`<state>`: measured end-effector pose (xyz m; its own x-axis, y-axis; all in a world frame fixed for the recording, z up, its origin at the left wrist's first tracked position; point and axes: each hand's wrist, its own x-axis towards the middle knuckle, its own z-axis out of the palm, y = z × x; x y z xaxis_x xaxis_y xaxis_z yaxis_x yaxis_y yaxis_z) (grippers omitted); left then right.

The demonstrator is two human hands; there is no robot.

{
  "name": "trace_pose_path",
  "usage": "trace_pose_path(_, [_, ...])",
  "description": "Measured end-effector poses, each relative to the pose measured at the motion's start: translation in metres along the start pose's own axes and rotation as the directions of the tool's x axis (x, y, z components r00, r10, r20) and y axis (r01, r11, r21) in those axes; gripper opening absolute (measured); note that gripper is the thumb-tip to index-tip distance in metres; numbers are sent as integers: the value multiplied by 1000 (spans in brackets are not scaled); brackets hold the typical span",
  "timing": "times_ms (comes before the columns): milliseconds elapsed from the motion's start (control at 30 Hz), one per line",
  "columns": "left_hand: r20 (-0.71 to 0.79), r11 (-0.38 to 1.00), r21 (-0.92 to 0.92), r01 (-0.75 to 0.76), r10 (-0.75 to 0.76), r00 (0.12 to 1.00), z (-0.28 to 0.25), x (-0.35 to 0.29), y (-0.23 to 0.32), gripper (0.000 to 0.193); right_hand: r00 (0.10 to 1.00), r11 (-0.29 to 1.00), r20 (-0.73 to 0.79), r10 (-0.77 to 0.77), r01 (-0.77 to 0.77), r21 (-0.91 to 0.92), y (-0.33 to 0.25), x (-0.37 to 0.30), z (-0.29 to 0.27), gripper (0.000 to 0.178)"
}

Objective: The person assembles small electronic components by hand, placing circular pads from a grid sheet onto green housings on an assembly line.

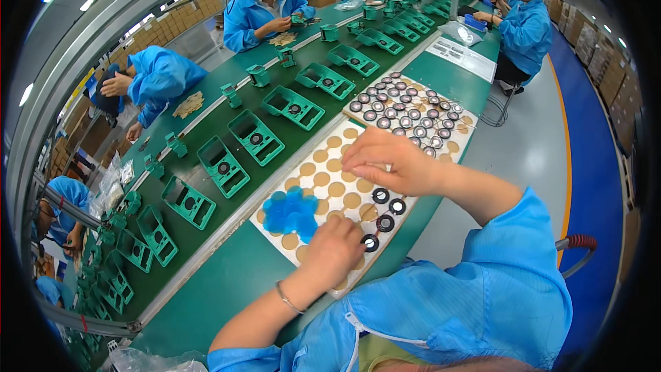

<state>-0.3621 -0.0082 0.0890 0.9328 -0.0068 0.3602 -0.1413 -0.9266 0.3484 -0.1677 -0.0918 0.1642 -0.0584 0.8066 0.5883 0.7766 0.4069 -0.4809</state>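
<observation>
A white tray with round tan cut-outs [321, 179] lies in front of me on the green bench. My left hand [335, 251] rests low over its near part with fingers curled together, beside a small round black speaker [370, 242]; what the fingertips hold, if anything, is hidden. My right hand [389, 162] is over the tray's far right part, fingers pressed together and pointing left; I cannot make out anything in them. Several more black speakers [385, 223] sit along the tray's right side. A pile of thin translucent blue discs [289, 212] covers cut-outs at the left.
Beyond my right hand, a second tray [465, 120] carries many speakers with wires. Left of the trays, a conveyor [206, 227] bears a row of green plastic housings [256, 138]. Co-workers in blue [265, 10] sit along the far side, another person [523, 24] at the right.
</observation>
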Motion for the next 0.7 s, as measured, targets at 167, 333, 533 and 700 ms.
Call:
trace_pose_path(167, [-26, 991, 128, 43, -40, 999, 27, 6, 27, 26, 1000, 997, -17, -14, 15, 72, -23, -21, 2, 10])
trace_pose_path(333, [-80, 983, 125, 138, -128, 988, 35, 15, 31, 25, 997, 989, -83, 1, 11, 151, -26, -34, 3, 11])
trace_pose_path(533, [-122, 950, 60, 307, -298, 947, 37, 21, 33, 14, 990, 953, -26, 141, -128, 275, -23, -54, 24, 13])
trace_pose_path(700, [64, 873, -195, 447, -444, 894, 45, 21, 13, 11, 882, 733, 66, 467, -427, 530, -18, -76, 57, 17])
